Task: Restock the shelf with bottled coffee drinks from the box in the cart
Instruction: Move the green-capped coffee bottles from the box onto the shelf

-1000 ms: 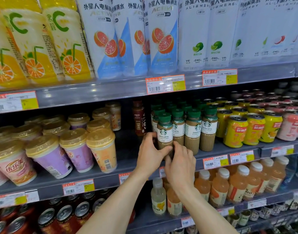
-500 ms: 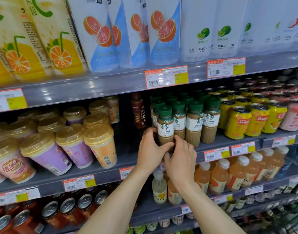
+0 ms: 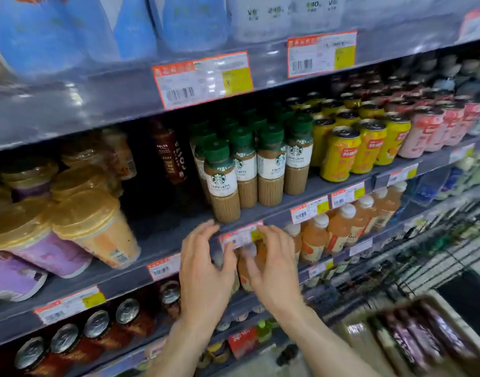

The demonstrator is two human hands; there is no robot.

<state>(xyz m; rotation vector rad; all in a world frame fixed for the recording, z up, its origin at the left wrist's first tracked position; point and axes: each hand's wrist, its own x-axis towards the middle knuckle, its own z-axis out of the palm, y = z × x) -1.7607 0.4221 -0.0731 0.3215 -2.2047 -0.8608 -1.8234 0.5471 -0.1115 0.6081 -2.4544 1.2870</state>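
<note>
Several caffe latte bottles with green caps stand in rows on the middle shelf (image 3: 179, 235). The front bottle (image 3: 223, 186) stands alone at the shelf's front edge. My left hand (image 3: 206, 270) and my right hand (image 3: 271, 268) hover just below it in front of the shelf edge, fingers spread and relaxed, holding nothing. At the lower right, blurred, is the cardboard box (image 3: 413, 338) in the cart, with dark-capped bottles inside.
A lone dark Costa bottle (image 3: 169, 153) stands left of the lattes, with a dark gap around it. Lidded cups (image 3: 97, 229) lie at the left, yellow cans (image 3: 342, 153) stand at the right. The wire cart's rim (image 3: 424, 257) is at the right.
Both hands have let go of the front latte bottle and dropped below the shelf edge. The view has swung down and right, bringing the cart and box into sight.
</note>
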